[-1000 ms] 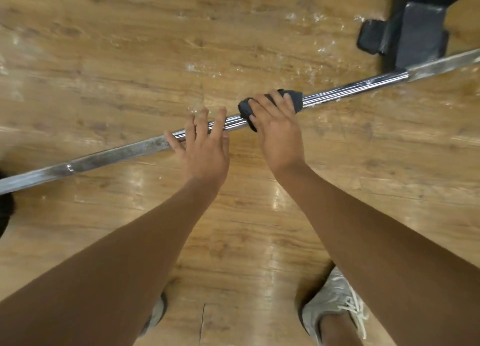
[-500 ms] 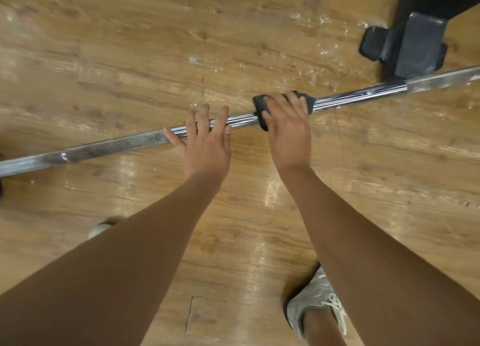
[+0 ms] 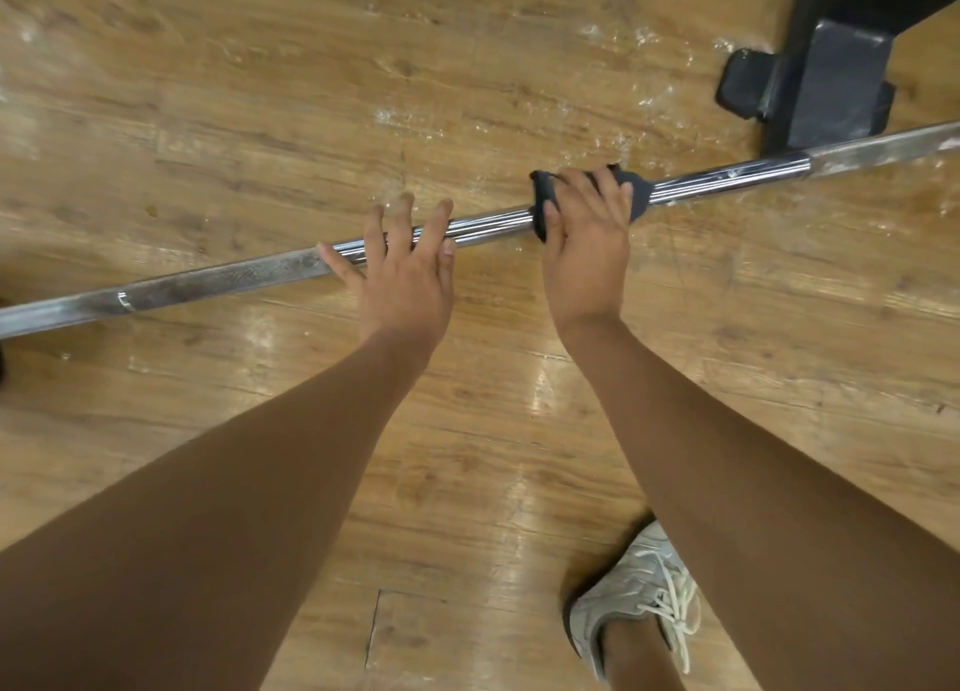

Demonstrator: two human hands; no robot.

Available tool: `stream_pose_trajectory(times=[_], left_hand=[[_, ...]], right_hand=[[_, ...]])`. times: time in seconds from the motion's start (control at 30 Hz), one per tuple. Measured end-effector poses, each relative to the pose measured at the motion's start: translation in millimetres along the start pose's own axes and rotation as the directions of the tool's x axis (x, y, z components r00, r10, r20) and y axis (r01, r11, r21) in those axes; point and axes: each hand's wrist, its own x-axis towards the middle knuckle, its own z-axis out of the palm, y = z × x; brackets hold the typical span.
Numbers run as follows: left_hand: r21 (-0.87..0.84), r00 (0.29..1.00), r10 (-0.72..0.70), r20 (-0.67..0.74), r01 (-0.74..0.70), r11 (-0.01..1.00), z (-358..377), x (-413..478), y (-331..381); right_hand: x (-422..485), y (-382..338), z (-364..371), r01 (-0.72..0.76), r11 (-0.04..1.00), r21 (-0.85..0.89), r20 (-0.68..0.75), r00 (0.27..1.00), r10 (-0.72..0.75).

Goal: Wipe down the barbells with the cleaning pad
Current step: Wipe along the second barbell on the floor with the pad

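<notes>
A long steel barbell (image 3: 218,280) lies across the wooden floor, running from lower left up to upper right. My right hand (image 3: 587,243) grips a dark cleaning pad (image 3: 640,196) that is wrapped round the shiny middle of the bar. Only the pad's edges show past my fingers. My left hand (image 3: 405,269) rests flat on the bar a little to the left, fingers straight and spread. The stretch of bar left of that hand looks dull and rough.
A black machine foot (image 3: 826,82) stands on the floor at the upper right, just behind the bar. White scuff marks speckle the wooden floor (image 3: 260,93) beyond the bar. My grey sneaker (image 3: 639,602) is at the lower right.
My right hand has slid the pad to the right along the bar, away from my left hand. My left hand has stayed flat on the bar.
</notes>
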Motion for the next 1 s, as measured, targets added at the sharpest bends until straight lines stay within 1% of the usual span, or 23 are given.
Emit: stream_pose_trajectory(times=[0.03,0.1,0.13,0.17,0.27,0.37,0.47,0.63,0.8,0.93,0.97,1.0], left_hand=[[-0.003,1.0,0.0,0.001,0.0,1.0,0.2,0.5,-0.2],[-0.017,1.0,0.008,0.006,-0.008,1.0,-0.7,1.9,-0.4],[-0.019,1.0,0.012,0.007,-0.012,1.0,-2.1,2.5,-0.8],[-0.014,1.0,0.015,0.008,-0.015,1.0,-3.8,2.4,-1.4],[0.01,1.0,0.012,0.015,-0.012,1.0,-9.7,2.3,0.1],[0.033,0.999,0.019,0.027,-0.02,0.999,-13.3,-1.5,0.1],[0.024,0.999,0.026,0.028,-0.027,0.999,-11.3,-8.0,-0.9],[0.037,1.0,0.002,0.018,-0.002,0.999,-5.1,-21.6,2.4],[0.036,1.0,0.008,0.03,-0.009,0.999,1.2,-39.2,2.2],[0.015,0.999,0.019,0.044,-0.02,1.0,7.4,-54.5,3.1],[0.013,0.998,0.025,0.05,-0.026,1.0,8.7,-58.4,3.3],[0.016,0.998,0.032,0.058,-0.033,0.999,10.3,-61.3,3.0]], right_hand=[[-2.4,-4.6,2.2,0.072,0.997,0.001,0.045,0.996,-0.072],[-2.6,-5.8,1.7,0.227,0.974,0.013,0.156,0.961,-0.226],[2.7,-3.0,0.1,0.264,0.964,0.019,0.189,0.946,-0.263],[8.3,-0.4,-1.0,0.268,0.963,0.024,0.207,0.941,-0.267],[14.0,-3.5,-4.3,0.159,0.987,0.015,0.221,0.962,-0.159],[-3.9,-16.1,-4.4,0.088,0.994,-0.06,0.216,0.974,-0.073],[-21.4,-17.4,-3.3,0.099,0.991,-0.09,0.221,0.972,-0.077],[-7.7,-9.5,-13.9,0.108,0.994,-0.025,0.284,0.954,-0.096],[-39.8,-10.6,-16.5,0.025,0.999,-0.041,0.256,0.967,-0.013],[-39.4,-0.3,-19.2,0.11,0.992,-0.061,0.312,0.946,-0.085],[-37.1,4.0,-20.4,0.104,0.993,-0.053,0.313,0.946,-0.083],[-36.2,5.9,-21.2,0.062,0.997,-0.043,0.292,0.955,-0.047]])
